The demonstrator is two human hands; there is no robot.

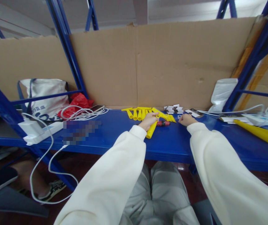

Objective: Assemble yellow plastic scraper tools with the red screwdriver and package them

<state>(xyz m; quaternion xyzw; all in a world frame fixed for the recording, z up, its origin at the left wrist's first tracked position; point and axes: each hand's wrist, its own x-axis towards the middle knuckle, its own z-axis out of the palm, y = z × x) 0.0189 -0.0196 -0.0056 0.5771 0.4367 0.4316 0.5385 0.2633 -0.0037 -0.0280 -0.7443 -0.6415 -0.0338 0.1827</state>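
My left hand is closed around a yellow T-shaped plastic piece, whose tubular handle points toward me. Just right of it lies a short red-and-black tool. My right hand rests low over the tabletop with its fingers bent together, beside some small bits too tiny to name; whatever its fingertips pinch is hidden. Behind my left hand, several more yellow T-shaped pieces lie in a row. Thin yellow pointed pieces are between my hands.
The blue table ends at a cardboard wall. Stacked white-and-black packets lie at the back. On the left are a cloth bag, white cables and a power strip. Long yellow pieces lie right. Another person's leg shows lower left.
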